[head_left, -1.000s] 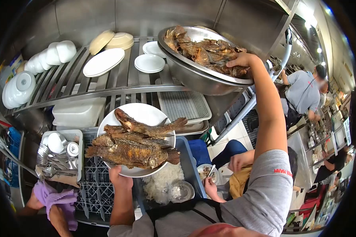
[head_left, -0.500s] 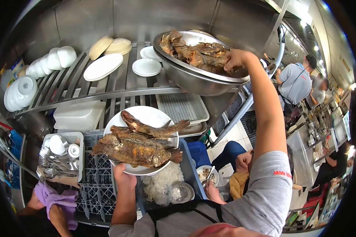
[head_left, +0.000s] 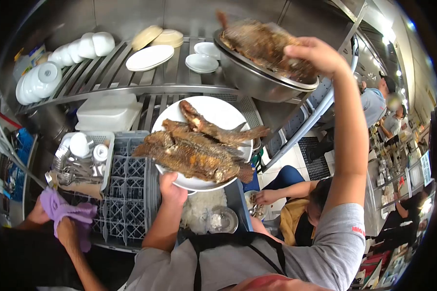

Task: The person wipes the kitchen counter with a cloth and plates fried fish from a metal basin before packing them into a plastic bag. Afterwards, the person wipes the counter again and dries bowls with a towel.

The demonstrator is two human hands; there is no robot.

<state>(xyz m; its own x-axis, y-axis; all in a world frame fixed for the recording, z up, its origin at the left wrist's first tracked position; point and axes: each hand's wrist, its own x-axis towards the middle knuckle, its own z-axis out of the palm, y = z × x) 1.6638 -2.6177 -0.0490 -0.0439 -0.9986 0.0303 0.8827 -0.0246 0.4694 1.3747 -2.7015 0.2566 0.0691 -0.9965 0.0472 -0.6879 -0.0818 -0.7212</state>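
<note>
Above and beyond the white plate (head_left: 228,109), a slatted metal shelf (head_left: 102,92). To the plate's left, a grey dish rack (head_left: 126,199). Below the plate, partly covered, a bluish tub (head_left: 242,208) of rice (head_left: 204,206). Up and right of the plate, a steel basin (head_left: 257,87). Piled on the plate, browned fish (head_left: 204,157), overhanging its rim left and right. Up and right of the plate, over the basin, a blurred fish (head_left: 260,43), grasped by the fingers of the right hand (head_left: 319,53). At the plate's near edge, the left hand (head_left: 173,190), gripping it, thumb at the rim, remaining fingers hidden underneath.
</note>
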